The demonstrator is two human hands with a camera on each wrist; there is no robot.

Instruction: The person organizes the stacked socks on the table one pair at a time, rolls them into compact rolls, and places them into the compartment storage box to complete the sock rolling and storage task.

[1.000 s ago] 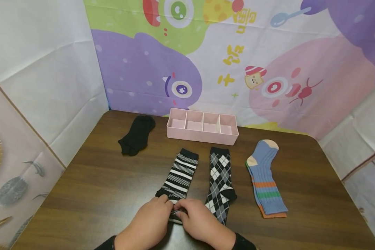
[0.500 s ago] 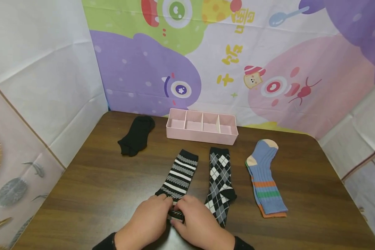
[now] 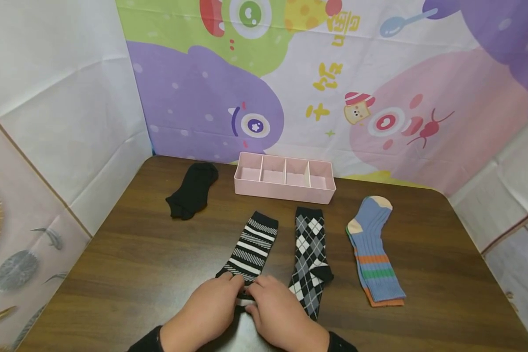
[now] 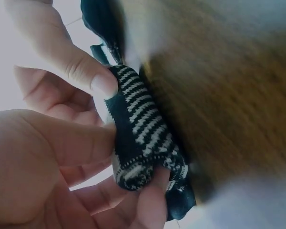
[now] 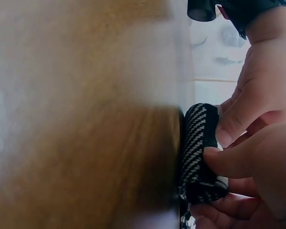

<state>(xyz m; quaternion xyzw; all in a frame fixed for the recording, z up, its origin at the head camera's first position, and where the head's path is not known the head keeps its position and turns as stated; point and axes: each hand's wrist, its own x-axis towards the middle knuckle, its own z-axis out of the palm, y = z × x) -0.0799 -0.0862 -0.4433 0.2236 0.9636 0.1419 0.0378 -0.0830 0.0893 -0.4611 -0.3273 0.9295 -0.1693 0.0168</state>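
Note:
A striped black-and-white sock (image 3: 252, 249) lies on the table with its near end rolled up. My left hand (image 3: 213, 303) grips the left side of that roll, and my right hand (image 3: 281, 310) grips its right side. In the left wrist view, thumbs and fingers pinch the rolled sock (image 4: 143, 114) along its length. From the right wrist, the roll (image 5: 198, 143) shows as a thick cylinder just at the tabletop. An argyle sock (image 3: 310, 259) lies close to the right of my right hand. My hands hide part of the roll in the head view.
A pink box (image 3: 283, 190) with several compartments stands at the back of the wooden table (image 3: 127, 274). Black socks (image 3: 192, 190) lie at the back left. Blue socks (image 3: 374, 254) with orange and green stripes lie on the right. A cartoon cloth (image 3: 308, 132) hangs behind the table.
The roll has turned a little, showing a white stripe near my right thumb. That thumb has drawn back toward me. The sock's far cuff has shifted very slightly nearer.

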